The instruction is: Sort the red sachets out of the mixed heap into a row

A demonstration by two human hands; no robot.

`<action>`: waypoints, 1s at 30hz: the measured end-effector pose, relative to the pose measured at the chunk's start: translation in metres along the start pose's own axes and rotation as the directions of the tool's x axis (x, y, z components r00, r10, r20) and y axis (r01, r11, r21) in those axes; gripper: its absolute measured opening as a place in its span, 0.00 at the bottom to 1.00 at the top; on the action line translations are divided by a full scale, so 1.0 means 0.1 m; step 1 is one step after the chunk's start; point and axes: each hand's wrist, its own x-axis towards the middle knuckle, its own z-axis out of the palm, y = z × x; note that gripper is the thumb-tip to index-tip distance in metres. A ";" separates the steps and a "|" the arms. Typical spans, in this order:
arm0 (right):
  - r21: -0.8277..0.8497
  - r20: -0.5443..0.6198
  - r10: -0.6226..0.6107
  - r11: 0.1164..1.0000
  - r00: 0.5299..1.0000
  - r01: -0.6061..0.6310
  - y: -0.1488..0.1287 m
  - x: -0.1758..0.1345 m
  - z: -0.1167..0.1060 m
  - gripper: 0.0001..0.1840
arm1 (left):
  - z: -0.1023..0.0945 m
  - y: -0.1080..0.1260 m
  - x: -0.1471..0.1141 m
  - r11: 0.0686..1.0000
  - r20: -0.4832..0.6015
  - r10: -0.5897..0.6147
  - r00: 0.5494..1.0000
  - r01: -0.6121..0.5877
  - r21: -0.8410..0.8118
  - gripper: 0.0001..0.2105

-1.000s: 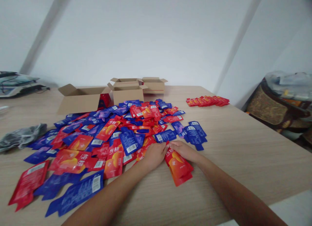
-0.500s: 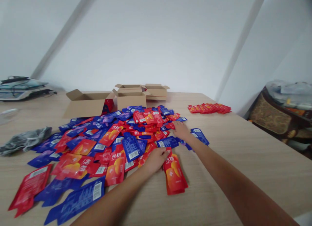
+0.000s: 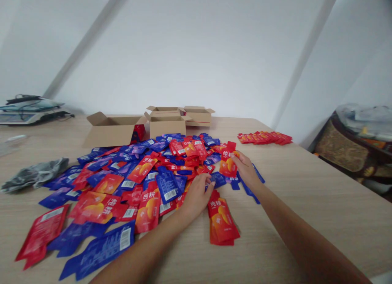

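With our right hand, we are pinching one red pouch by the right side of the big mixed heap. Our left hand is hovering near the small red stack, thumb and fingers a bit apart, holding nothing that we are seeing. A neat row of red pouches is lying far to the right, so that bit is looking done. The small stack is looking only partly made. Lots of red and blue pouches are lying all jumbled, so we are guessing that much is left.
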 end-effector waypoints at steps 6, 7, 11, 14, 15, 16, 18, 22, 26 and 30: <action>0.367 0.432 0.254 0.827 0.865 -0.426 -0.12 -0.57 0.18 0.15 | 0.01 0.12 0.05 0.989 0.029 -0.052 0.998 0.055 -0.134 0.12; 0.380 0.466 0.251 0.809 0.848 -0.448 -0.13 -0.62 0.22 0.15 | 0.02 0.12 0.04 0.980 0.076 -0.065 0.995 0.078 -0.183 0.13; 0.415 0.587 0.216 0.747 0.780 -0.519 -0.15 -0.73 0.23 0.16 | 0.10 0.13 -0.02 0.844 0.244 -0.227 0.943 0.316 -0.433 0.14; 0.392 0.643 0.213 0.734 0.736 -0.555 -0.16 -0.77 0.19 0.17 | 0.12 0.17 -0.04 0.754 0.300 -0.271 0.915 0.395 -0.525 0.14; 0.392 0.630 0.219 0.739 0.745 -0.548 -0.16 -0.78 0.19 0.17 | 0.12 0.18 -0.05 0.748 0.305 -0.264 0.915 0.394 -0.534 0.14; 0.392 0.605 0.226 0.750 0.763 -0.533 -0.15 -0.79 0.20 0.17 | 0.11 0.18 -0.05 0.749 0.308 -0.262 0.915 0.394 -0.533 0.14; 0.378 0.553 0.236 0.783 0.799 -0.494 -0.14 -0.79 0.24 0.18 | 0.10 0.17 -0.03 0.758 0.311 -0.284 0.907 0.411 -0.507 0.15; 0.304 0.537 0.223 0.848 0.814 -0.433 -0.10 -0.76 0.28 0.20 | -0.03 0.09 0.08 0.783 0.313 -0.354 0.881 0.463 -0.416 0.23; 0.136 0.336 0.244 0.943 0.910 -0.303 -0.04 -0.70 0.23 0.20 | -0.16 0.13 0.19 0.854 0.360 -0.351 0.864 0.453 -0.256 0.31; -0.052 0.044 0.150 0.988 0.988 -0.148 -0.02 -0.67 0.21 0.18 | -0.01 0.27 0.06 0.863 0.632 -0.350 0.691 0.500 -0.068 0.32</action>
